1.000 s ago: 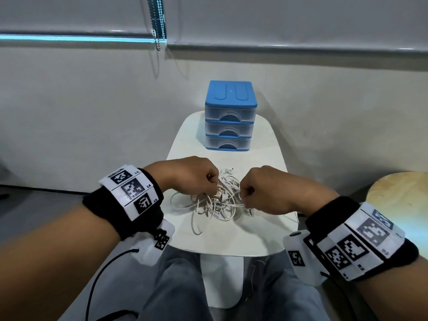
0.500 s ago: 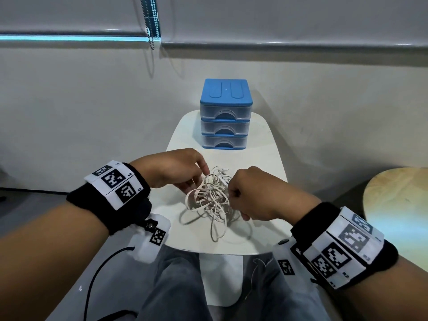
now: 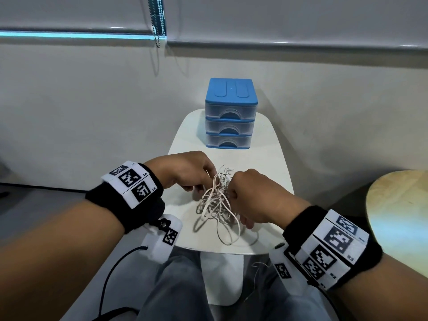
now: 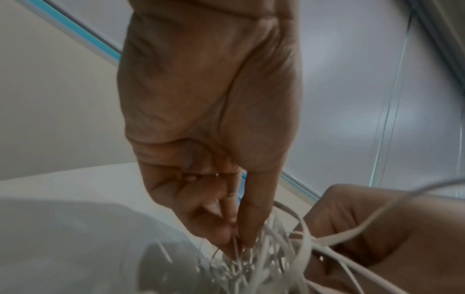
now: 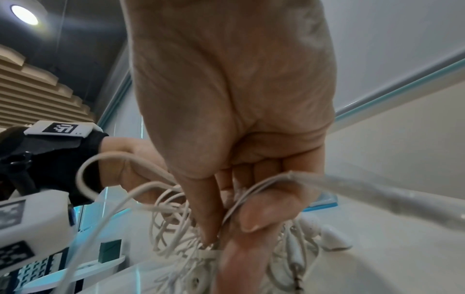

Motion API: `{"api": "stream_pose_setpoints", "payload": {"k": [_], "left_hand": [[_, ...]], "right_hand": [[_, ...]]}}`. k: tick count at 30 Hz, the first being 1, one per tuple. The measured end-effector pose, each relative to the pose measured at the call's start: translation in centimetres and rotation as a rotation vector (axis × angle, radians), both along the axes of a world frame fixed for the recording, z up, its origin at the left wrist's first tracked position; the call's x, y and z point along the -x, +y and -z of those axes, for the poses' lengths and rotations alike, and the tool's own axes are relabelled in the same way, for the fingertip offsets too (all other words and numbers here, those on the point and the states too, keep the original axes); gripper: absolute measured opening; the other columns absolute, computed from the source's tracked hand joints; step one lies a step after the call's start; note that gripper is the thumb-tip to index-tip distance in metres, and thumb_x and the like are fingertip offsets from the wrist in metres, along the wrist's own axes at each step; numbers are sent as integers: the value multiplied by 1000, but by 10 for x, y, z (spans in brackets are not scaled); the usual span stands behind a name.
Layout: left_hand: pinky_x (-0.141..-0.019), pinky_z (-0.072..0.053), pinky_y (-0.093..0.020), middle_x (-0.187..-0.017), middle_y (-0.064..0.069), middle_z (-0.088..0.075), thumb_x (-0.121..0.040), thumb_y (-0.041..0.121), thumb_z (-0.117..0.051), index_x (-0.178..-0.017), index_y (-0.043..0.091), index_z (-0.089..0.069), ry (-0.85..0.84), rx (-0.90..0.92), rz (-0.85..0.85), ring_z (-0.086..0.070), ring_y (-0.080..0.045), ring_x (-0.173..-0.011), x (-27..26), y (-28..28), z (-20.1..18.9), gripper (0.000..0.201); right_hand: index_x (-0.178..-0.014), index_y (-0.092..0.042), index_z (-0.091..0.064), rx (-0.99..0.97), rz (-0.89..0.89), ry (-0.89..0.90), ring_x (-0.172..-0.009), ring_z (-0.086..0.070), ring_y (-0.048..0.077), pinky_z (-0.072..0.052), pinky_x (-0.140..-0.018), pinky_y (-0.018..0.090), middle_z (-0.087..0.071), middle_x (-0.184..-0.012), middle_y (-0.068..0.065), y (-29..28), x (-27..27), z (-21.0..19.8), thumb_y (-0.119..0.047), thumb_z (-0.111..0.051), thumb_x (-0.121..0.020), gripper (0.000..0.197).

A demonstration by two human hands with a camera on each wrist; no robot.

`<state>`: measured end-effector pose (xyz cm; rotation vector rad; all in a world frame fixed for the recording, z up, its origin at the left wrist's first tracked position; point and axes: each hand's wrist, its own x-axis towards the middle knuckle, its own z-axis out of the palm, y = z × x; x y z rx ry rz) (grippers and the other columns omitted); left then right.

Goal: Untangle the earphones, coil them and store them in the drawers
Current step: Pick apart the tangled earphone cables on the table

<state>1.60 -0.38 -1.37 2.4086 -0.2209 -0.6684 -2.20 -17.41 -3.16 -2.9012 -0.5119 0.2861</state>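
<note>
A tangled bundle of white earphones [image 3: 217, 202] hangs lifted over the small white table [image 3: 273, 163], its loose loops trailing down to the tabletop. My left hand [image 3: 185, 172] pinches cords on the bundle's left side; its fingertips [image 4: 236, 244] close on thin strands of the earphones [image 4: 271, 256]. My right hand [image 3: 252, 198] grips the right side, with cords of the earphones [image 5: 176, 214] caught between thumb and fingers [image 5: 251, 220]. Two earbuds [image 5: 312, 226] dangle beside that hand. The blue drawer unit [image 3: 230, 112] stands at the table's far end, all three clear drawers closed.
A round wooden table [image 3: 398, 214] sits close on the right. A grey wall and window blind with a bead chain [image 3: 158, 22] rise behind the white table. My legs [image 3: 176, 290] are under its near edge. A black cable [image 3: 111, 279] hangs from my left wrist.
The bundle has been lifted and gathered from a spread heap into a narrower hanging clump. My left hand let go, opened briefly and now pinches strands again; both hands shifted slightly nearer together.
</note>
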Motion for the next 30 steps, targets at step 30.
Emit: {"api": "stream_pose_setpoints", "payload": {"k": [30], "left_hand": [[-76,-58,-36,-71,-6,-61,-105,6,-49,-111,8,-60,-250,551,-36,-73,-22,-74,3,-20,-17,12]], "right_hand": [[-101,-27,-75,-566,45,-50,-85,-64,9,-48,-80,27,-72,-92,-8,-43,-43,-37,-19,-65,-95,15]]}}
